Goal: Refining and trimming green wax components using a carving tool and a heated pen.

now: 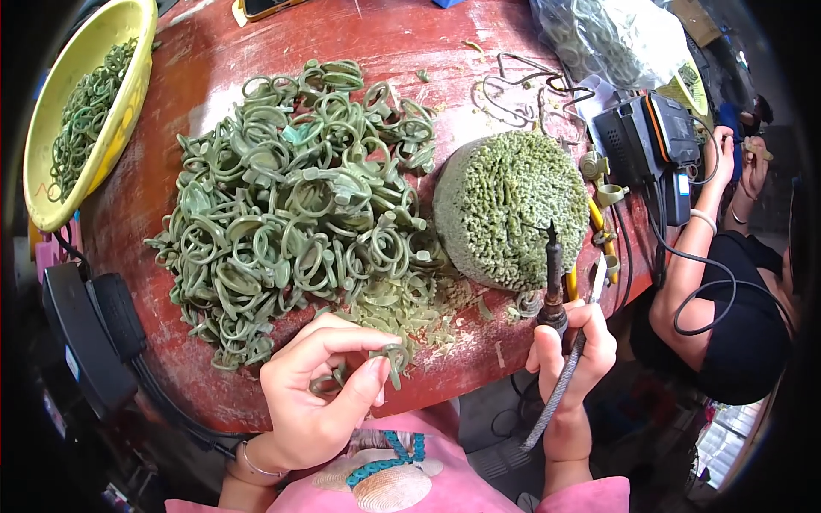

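Note:
My left hand pinches a small green wax ring between thumb and fingertips, just above the table's near edge. Another ring shows partly under those fingers. My right hand grips a dark soldering iron, its tip pointing away from me, over the near face of a round green porous block. The same hand also holds a slim knife with a pale blade; a grey textured rod below the fingers looks like its handle. A big heap of similar green rings lies beyond my left hand.
Wax shavings lie between heap and block on the red table. A yellow basket of rings stands left. Black boxes with cables and yellow-handled tools lie right. A plastic bag sits behind; another person works at right.

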Tool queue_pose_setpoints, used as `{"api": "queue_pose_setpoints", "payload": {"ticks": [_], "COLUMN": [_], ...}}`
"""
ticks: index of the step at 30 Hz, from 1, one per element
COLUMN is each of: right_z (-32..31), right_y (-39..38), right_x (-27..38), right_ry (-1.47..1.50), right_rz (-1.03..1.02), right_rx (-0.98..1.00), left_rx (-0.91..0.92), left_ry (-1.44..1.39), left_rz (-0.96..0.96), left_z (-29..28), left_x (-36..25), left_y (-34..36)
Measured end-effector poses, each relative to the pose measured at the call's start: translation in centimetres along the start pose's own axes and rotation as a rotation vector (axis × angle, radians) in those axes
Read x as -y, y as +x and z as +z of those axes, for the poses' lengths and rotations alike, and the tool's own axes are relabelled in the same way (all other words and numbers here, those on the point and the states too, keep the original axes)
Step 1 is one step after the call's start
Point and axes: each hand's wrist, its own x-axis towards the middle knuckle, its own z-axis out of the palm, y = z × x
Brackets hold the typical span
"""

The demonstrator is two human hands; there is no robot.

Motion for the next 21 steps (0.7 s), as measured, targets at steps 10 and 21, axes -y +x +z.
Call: {"api": "queue_pose_setpoints", "payload": {"ticks": [10, 21], "right_z": [-0.2, 0.4], "right_y": [0.0, -2.6], "right_x": [-0.1, 1.4], "right_ry": [0.038, -0.090], "right_rz": [0.038, -0.279], "right_rx": [0.032, 0.426], "left_rx": [-0.013, -0.027], "left_ry": [-0.026, 0.006], "left_rz": [-0.002, 0.001], "left_z": [0.1, -0.3], "left_x": [0.1, 0.4], "left_y": [0.0, 0.0]}}
